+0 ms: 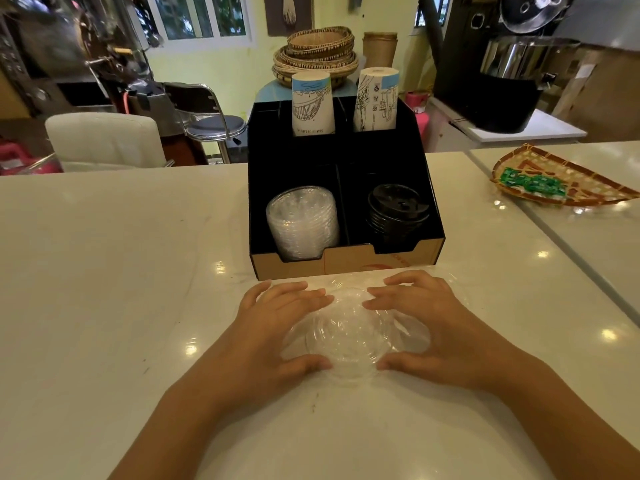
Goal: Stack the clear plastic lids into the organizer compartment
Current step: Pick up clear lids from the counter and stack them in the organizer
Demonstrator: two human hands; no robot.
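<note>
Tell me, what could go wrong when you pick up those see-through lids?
1. The loose lids lie overlapped, not nested, between the left hand and right hand. Squeezed together, some might slide out onto the counter.
2. The stack in the organizer leans backward, so lids added on top may sit crooked or tip.
3. The black lids sit in the next compartment; a careless drop could mix them.
</note>
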